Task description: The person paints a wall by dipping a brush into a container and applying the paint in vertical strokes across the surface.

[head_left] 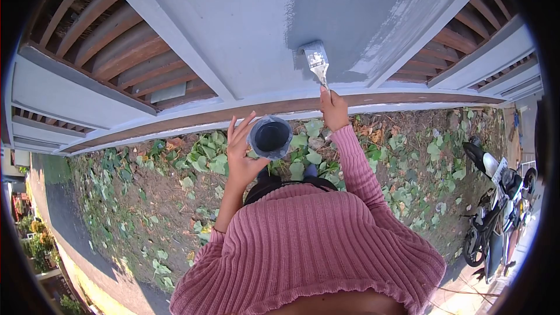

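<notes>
In my right hand [333,109] is the handle of a paintbrush [317,61], its bristles pressed to a wall panel [251,41]. Around and above the bristles lies a darker grey coat of paint [350,6], with streaky edges against the lighter surface. My left hand [238,151] is wrapped round the side of a small paint cup [270,137], thumb below and fingers spread along its left. Dark grey paint shows inside the cup, and its rim is smeared. The cup is held in front of my body, below and left of the brush.
Brown wooden slats [122,41] fill openings on both sides of the panel. Leafy plants [210,151] and dry leaves cover the soil at the wall's foot. A motorcycle [496,210] stands at the right. A paved path [64,198] runs along the left.
</notes>
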The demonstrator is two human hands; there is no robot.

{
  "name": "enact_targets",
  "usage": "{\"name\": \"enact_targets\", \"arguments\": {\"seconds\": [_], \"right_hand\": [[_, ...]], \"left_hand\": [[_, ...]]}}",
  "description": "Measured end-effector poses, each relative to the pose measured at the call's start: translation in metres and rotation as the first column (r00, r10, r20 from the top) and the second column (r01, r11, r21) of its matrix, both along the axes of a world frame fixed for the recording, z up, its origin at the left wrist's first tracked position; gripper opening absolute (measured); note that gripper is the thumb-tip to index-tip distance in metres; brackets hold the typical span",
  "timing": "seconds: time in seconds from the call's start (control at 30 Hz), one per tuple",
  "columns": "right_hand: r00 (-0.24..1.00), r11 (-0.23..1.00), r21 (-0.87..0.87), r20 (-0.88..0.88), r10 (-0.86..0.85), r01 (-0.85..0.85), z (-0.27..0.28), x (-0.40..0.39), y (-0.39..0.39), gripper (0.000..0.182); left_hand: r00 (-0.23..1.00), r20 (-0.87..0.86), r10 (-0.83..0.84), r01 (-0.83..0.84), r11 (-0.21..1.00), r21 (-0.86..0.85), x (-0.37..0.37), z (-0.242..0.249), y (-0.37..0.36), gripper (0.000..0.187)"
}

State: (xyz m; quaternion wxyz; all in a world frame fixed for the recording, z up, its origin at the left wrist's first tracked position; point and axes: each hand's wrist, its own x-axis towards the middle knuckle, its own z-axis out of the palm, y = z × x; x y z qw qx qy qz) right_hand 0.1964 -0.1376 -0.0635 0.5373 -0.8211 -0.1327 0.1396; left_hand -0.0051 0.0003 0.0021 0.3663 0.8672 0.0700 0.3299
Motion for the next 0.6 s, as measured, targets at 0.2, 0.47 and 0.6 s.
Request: {"name": "enact_targets", "arguments": {"seconds": [0.2,0.47,0.6], "right_hand": [[0.998,0.993,0.122,0.061,-0.001,-0.006,0.037,0.003,-0.003,0.042],[1.000,0.852,0.523,0.008,-0.020,0.013,0.115,0.013,0.005,0.033],[0.994,0.921,0.390,0.106,-0.037,-0.007,0.057,0.031,0.024,0.035]], "left_hand": [[1.000,0.001,0.008,-0.008,1.000,-0.006,-0.002,0.000,0.000,0.045],[1.000,-0.005,0.023,-0.023,1.000,-0.016,-0.002,0.002,-0.005,0.039],[1.000,0.017,0.026,-0.026,1.000,-0.017,0.000,0.000,-0.003,0.045]]}}
